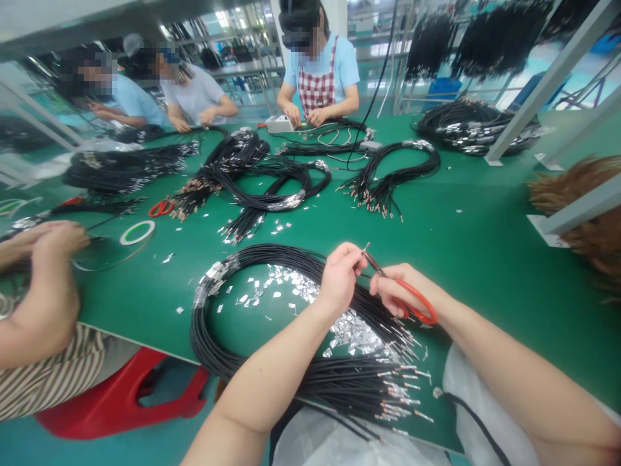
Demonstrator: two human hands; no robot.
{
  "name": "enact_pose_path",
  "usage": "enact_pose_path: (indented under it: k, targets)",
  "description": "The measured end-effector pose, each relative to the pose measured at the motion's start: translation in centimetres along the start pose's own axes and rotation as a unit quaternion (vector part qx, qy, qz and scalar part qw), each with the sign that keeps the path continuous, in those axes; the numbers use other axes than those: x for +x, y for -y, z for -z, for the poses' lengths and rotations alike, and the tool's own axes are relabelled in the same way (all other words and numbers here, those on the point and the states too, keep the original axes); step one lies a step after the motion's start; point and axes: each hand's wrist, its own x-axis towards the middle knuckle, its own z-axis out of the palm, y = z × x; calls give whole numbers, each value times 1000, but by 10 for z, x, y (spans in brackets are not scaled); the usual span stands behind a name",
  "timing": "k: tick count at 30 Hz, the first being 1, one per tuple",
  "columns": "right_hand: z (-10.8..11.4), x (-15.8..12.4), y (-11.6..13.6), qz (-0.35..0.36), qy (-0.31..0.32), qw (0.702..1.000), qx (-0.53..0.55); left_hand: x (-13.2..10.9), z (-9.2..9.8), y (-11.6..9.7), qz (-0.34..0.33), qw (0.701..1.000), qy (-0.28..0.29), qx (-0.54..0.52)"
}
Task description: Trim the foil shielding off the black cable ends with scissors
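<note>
While the green bench mat (485,259) fills most of the view, at least three bunches of black cable (499,32) hang on the racks beyond it; about seven coiled black cable bundles lie on the mat, though overlaps make that count uncertain. Four co-workers share the bench: one in a checked apron works with both hands (305,115) beside a small white tester (280,124), two sit at the far left, and one in a striped sleeve (58,362) sits at the near left. A red plastic stool (121,401) stands below the near edge; one pair of orange-handled scissors (161,208) and one roll of tape (137,232) lie on the mat at the left.

The nearest black cable bundle (233,336) lies directly before the person, looped on the mat; its fan of metal-tipped ends (398,401) spreads toward the near edge, while foil-wrapped ends (213,278) gather at the far left of the loop. Judging by these, many ends look finished and the wrapped ones look left to do, though no exact count is possible. The left hand (339,278) is closed, pinching one cable end (365,251); the right hand (402,288) is closed around red-handled scissors (417,301), their blades beside that end. Dozens of silver foil scraps (349,333) lie inside and across the loop.
</note>
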Motion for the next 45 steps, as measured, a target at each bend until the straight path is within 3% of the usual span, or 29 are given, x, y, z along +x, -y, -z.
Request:
enact_pose_path:
  k: [8,14,18,22,25,28,31,33,36,38,40,42,45]
  targets:
    - [-1,-3,1,10,23,999,28,0,2,2,-62,996,-6,67]
    - [-6,-4,0,74,36,992,93,-1,7,9,-96,987,5,131]
    - [-15,-6,3,100,24,984,142,-2,7,12,-146,977,-10,155]
    - [-18,-10,8,118,3,985,122,-4,8,9,-173,970,-1,170]
    - [-8,-16,14,167,-47,979,111,-5,7,1,-196,946,-5,260]
    - [9,-23,24,231,-186,952,70,-4,2,-4,-212,915,12,344]
    - [26,-29,32,282,-330,901,26,3,-8,4,-224,897,99,369]
    - [35,-31,34,314,-386,868,3,8,-12,17,-227,868,156,414]
    - [40,-30,34,344,-414,843,-25,15,-12,44,-192,806,205,521]
    - [39,-29,34,356,-408,840,-34,18,-9,59,-164,750,238,595]
    - [39,-26,32,360,-398,843,-36,20,-6,68,-149,719,243,634]
    - [39,-22,30,358,-387,849,-31,21,-6,69,-145,720,239,635]
    - [40,-15,24,343,-367,865,-9,19,-6,58,-154,773,209,579]
